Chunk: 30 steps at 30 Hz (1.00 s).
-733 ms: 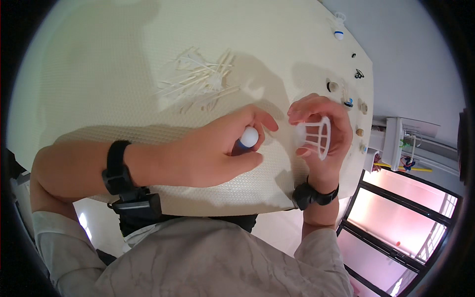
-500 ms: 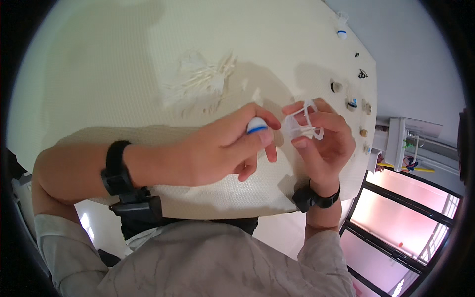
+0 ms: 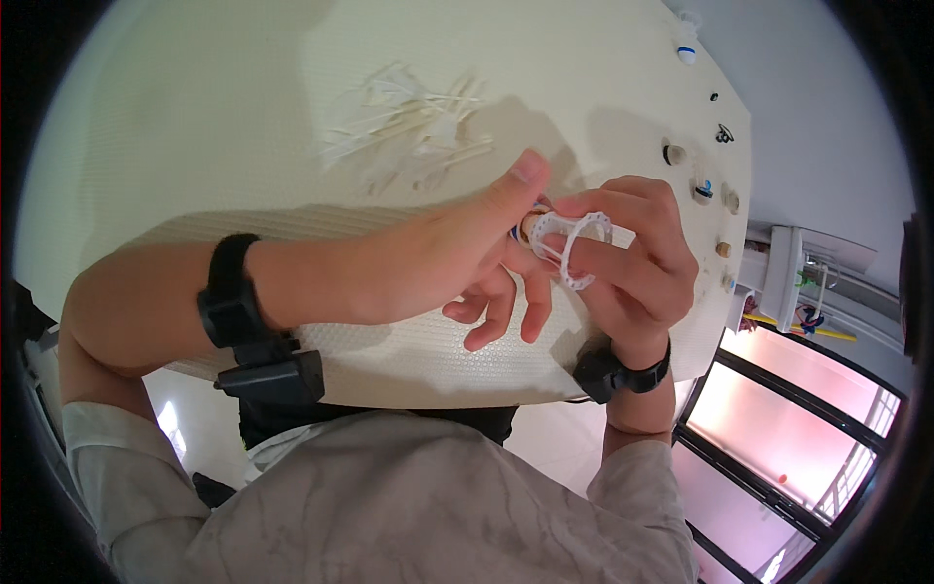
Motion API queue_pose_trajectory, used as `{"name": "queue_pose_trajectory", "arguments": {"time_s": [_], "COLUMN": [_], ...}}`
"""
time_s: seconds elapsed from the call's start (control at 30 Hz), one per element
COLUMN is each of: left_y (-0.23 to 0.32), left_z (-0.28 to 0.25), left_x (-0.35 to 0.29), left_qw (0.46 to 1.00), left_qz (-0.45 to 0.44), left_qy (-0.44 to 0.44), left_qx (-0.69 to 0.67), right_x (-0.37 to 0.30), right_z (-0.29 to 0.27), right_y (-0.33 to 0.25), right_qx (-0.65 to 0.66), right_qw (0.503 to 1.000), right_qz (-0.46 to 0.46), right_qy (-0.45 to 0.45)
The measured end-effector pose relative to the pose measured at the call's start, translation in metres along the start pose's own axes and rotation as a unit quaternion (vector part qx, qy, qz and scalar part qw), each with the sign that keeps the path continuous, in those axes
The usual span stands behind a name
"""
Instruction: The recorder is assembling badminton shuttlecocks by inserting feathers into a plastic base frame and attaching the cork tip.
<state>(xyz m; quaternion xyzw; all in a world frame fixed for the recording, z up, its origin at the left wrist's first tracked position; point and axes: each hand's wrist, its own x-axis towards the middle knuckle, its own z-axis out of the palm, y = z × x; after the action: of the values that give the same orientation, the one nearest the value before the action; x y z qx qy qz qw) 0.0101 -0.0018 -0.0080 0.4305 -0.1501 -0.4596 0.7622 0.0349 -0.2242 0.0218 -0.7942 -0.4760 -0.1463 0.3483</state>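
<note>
My left hand (image 3: 482, 258) is at the middle of the table, thumb raised and lower fingers loosely curled. A small white cap with a blue band (image 3: 516, 232) sits in the crook of this hand, mostly hidden, so its exact grip is hard to see. Closed around a white open plastic cage (image 3: 581, 255), made of two toothed rings joined by thin struts, is my right hand (image 3: 632, 253). One of its fingers reaches inside the cage. The end of the cage meets the cap between both hands.
Thin off-white sticks and flat pieces (image 3: 413, 127) lie loosely piled beyond my hands. Along the right table edge stand a blue-banded white piece (image 3: 687, 54), black rings (image 3: 724, 133), a black-rimmed cap (image 3: 673, 155), a blue-topped part (image 3: 702, 192) and a tan piece (image 3: 723, 249).
My hands have come together, bringing the cage against the blue-banded cap. My left thumb has lifted off the cap and now points up; the cage has turned in my right hand.
</note>
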Motion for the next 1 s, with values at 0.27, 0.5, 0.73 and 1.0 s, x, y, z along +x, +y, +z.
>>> {"name": "queue_pose_trajectory", "arguments": {"time_s": [0.27, 0.5, 0.73, 1.0], "left_y": [0.002, -0.005, 0.001, -0.001], "left_z": [0.001, 0.005, 0.011, 0.008], "left_x": [0.001, -0.001, -0.002, -0.004], "left_qw": [0.998, 0.988, 0.993, 0.968], "left_qz": [0.021, 0.037, 0.014, 0.076], "left_qy": [-0.013, 0.0, 0.016, -0.014], "left_qx": [0.06, 0.152, 0.116, 0.24], "right_x": [0.002, 0.002, 0.004, 0.008], "right_z": [-0.005, -0.009, -0.01, -0.004], "right_y": [0.001, -0.002, 0.0, -0.004], "right_qx": [-0.051, 0.011, 0.06, 0.289], "right_qw": [0.999, 0.998, 0.993, 0.951], "right_qz": [-0.011, 0.042, 0.054, 0.085], "right_qy": [-0.014, -0.036, -0.081, -0.065]}}
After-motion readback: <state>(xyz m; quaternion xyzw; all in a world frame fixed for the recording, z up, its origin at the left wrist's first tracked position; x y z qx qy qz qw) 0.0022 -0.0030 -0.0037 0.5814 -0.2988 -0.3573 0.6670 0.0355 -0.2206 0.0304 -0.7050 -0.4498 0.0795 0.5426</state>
